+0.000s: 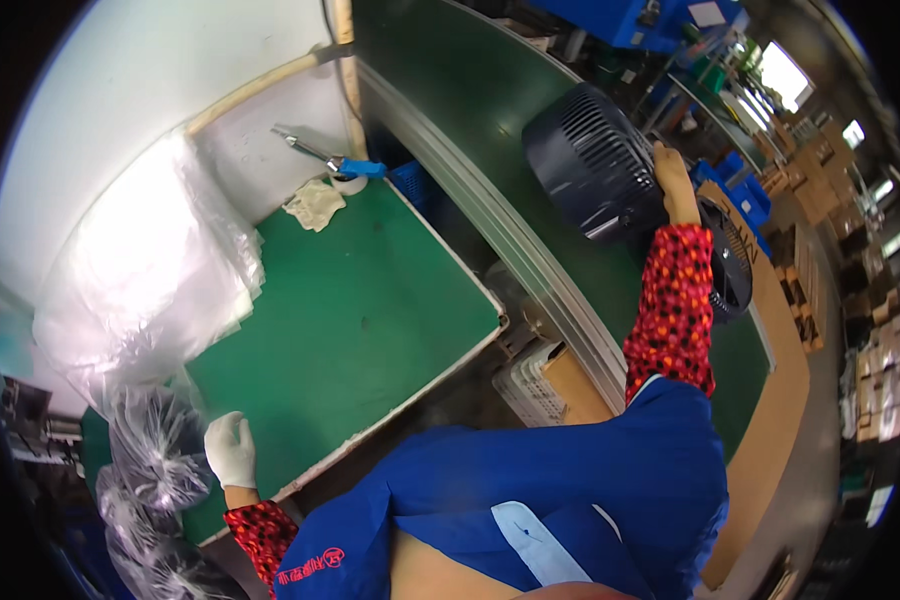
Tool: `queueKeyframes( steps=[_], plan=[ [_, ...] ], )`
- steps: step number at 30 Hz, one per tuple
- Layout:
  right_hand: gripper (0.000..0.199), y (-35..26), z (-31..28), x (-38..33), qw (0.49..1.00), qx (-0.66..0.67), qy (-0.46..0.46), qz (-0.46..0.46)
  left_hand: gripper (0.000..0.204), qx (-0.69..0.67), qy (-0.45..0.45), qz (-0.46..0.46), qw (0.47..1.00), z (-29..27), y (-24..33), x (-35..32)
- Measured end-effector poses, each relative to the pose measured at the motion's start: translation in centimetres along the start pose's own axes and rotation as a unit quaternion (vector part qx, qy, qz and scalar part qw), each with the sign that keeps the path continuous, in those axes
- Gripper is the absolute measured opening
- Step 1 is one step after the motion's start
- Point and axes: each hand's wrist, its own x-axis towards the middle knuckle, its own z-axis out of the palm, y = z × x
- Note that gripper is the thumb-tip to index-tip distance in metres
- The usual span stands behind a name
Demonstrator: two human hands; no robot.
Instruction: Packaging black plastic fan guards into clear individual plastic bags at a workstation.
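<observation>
My right hand [675, 180], bare and in a red patterned sleeve, reaches out to the right and grips the edge of a dark fan [595, 160] with a slatted round housing. The fan is over the green conveyor belt [470, 70]. Beside my right forearm, a second dark round part with a grille [735, 260] shows partly; whether it belongs to the same fan I cannot tell. My left hand [231, 452], in a white glove, is over the near left edge of the green-topped table [360, 330]. Its fingers are loosely extended and hold nothing. Bunched clear plastic bags [160, 445] lie next to it.
A stack of clear plastic bags [150, 250] covers the table's left side. At its far corner are a tool with a blue handle [360, 168], a tape roll [349, 184] and a pale cloth [315, 204]. Metal rails [490, 210] border the conveyor; cardboard [770, 440] lies right.
</observation>
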Motion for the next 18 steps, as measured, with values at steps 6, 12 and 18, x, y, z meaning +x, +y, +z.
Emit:
queueKeyframes(
  steps=[6,12,18],
  plan=[
    [0.048,-8.6,-0.8,-7.1,0.833,0.528,-0.158,0.053,0.01,-0.066,0.034,-0.013,0.997,-0.2,-1.0,-1.2],
    [0.029,-11.8,6.5,-13.0,0.51,0.701,-0.487,-0.106,0.009,-0.137,0.071,0.02,0.988,-2.6,1.8,0.1],
    [0.03,-19.2,11.4,-23.1,0.423,0.715,-0.555,-0.052,0.011,-0.21,0.097,0.083,0.969,-5.7,4.5,0.8]
  ],
)
